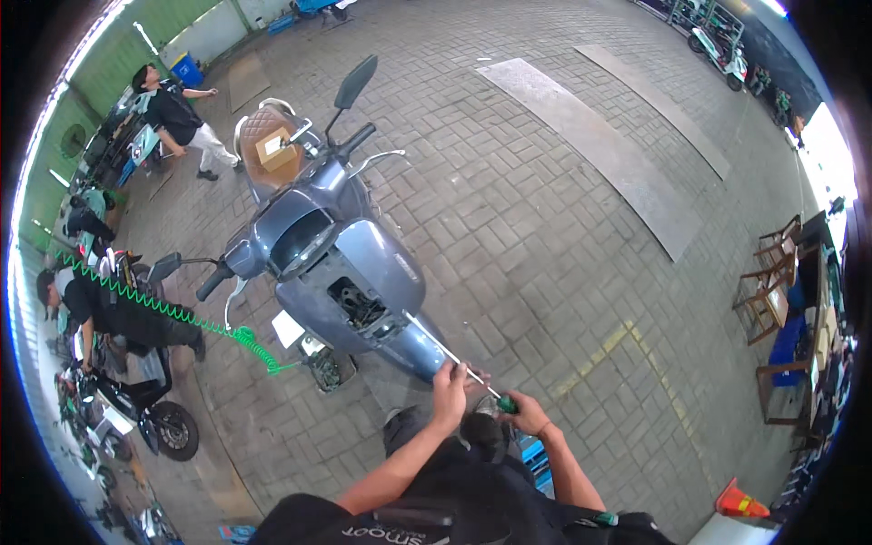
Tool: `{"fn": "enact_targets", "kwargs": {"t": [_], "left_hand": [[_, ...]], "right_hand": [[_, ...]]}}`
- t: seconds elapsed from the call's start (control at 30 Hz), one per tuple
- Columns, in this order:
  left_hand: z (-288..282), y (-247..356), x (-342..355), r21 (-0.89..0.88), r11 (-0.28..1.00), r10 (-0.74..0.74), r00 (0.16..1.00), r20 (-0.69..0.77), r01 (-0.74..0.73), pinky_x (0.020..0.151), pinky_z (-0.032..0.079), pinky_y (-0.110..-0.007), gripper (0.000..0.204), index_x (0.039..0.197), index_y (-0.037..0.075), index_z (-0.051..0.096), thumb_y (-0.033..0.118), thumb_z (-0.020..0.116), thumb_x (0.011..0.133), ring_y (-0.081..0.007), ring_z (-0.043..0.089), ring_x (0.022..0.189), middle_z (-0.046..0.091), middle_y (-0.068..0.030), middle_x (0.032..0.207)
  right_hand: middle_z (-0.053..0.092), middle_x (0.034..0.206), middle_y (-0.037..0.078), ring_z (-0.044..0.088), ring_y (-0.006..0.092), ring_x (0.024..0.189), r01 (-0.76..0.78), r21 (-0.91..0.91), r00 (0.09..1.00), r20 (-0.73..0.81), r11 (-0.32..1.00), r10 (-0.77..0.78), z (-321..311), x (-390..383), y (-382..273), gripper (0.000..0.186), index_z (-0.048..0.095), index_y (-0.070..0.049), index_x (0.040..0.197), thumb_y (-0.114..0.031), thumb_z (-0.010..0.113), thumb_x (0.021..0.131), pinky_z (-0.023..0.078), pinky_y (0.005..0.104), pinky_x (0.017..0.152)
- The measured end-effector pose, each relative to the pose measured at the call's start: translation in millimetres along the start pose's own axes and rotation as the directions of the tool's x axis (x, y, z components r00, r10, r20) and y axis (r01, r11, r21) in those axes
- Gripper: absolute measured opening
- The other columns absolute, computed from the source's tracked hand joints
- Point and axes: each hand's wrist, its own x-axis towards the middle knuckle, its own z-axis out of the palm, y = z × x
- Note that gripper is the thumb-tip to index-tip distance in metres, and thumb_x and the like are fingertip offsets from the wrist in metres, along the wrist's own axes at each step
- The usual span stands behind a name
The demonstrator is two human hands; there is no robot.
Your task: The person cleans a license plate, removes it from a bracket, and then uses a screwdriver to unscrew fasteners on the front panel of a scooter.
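With my right hand [530, 416] clamped on the screwdriver [436, 341] at its handle end and my left hand [450, 395] closed round its middle, I best align it above the scooter's fender [411, 354], avoiding side load

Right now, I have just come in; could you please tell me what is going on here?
A person is holding a long thin tool in front of a grey-blue scooter. The right hand grips its green handle, and the left hand is around the shaft. The shaft points toward the scooter's front; whether it touches is unclear. The front panel has an opening, and a box lies on the seat.
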Motion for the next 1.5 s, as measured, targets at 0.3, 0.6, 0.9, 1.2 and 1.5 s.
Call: {"fn": "enact_targets", "kwargs": {"t": [0.3,0.6,0.9,1.2,1.5], "left_hand": [[31.6,23.8,108.7,-0.141,0.990,-0.044,0.968,-0.248,0.009,0.059,0.059,-0.037,0.022,0.099,0.006,0.053,0.025,0.046,0.106,-0.0310,0.074,0.075,0.068,-0.0132,0.084],[27.7,-20.3,239.5,-0.361,0.932,-0.191,0.810,-0.555,-0.028,0.055,0.058,-0.036,0.017,0.104,0.003,0.055,0.020,0.055,0.100,-0.0315,0.072,0.068,0.068,-0.0116,0.085],[76.0,102.6,386.4,0.836,0.539,0.534,0.727,-0.431,0.100,0.061,0.050,-0.046,0.017,0.089,-0.001,0.063,0.016,0.062,0.092,-0.0353,0.066,0.073,0.061,-0.0170,0.074],[91.4,346.6,519.4,0.988,0.074,0.971,0.215,-0.103,0.137,0.083,0.048,-0.049,0.021,0.091,0.000,0.063,0.020,0.067,0.088,-0.0399,0.064,0.090,0.065,-0.0196,0.091],[68.0,324.7,549.1,0.640,0.183,0.732,0.332,-0.595,0.746,0.093,0.047,-0.044,0.041,0.067,0.007,0.073,0.038,0.064,0.092,-0.0303,0.067,0.079,0.069,-0.0147,0.071]], "right_hand": [[0.067,0.086,0.009,0.060,0.0171,0.080,-0.246,0.067,0.965,-0.073,0.967,0.250,-150.1,-37.7,-10.4,0.046,0.070,-0.001,0.110,-0.028,0.085,0.076,0.048,0.0345,0.073],[0.071,0.090,0.010,0.064,0.0150,0.082,-0.138,0.015,0.990,-0.015,0.990,0.138,-290.5,116.0,-32.9,0.049,0.070,-0.002,0.117,-0.022,0.086,0.076,0.052,0.0329,0.076],[0.074,0.089,0.010,0.067,0.0121,0.086,-0.013,-0.101,0.999,-0.036,0.995,0.009,-475.8,350.3,-107.4,0.033,0.073,0.000,0.106,-0.010,0.082,0.076,0.053,0.0288,0.076],[0.076,0.096,0.015,0.073,0.0221,0.088,0.250,-0.415,0.958,0.238,0.875,-0.161,-509.6,654.2,-147.7,0.032,0.075,-0.002,0.107,-0.017,0.079,0.080,0.055,0.0332,0.082],[0.074,0.099,0.017,0.073,0.0287,0.094,0.748,-0.291,0.527,0.807,0.597,-0.267,-472.0,857.3,-254.9,0.033,0.074,-0.006,0.110,-0.020,0.079,0.080,0.054,0.0347,0.084]]}}
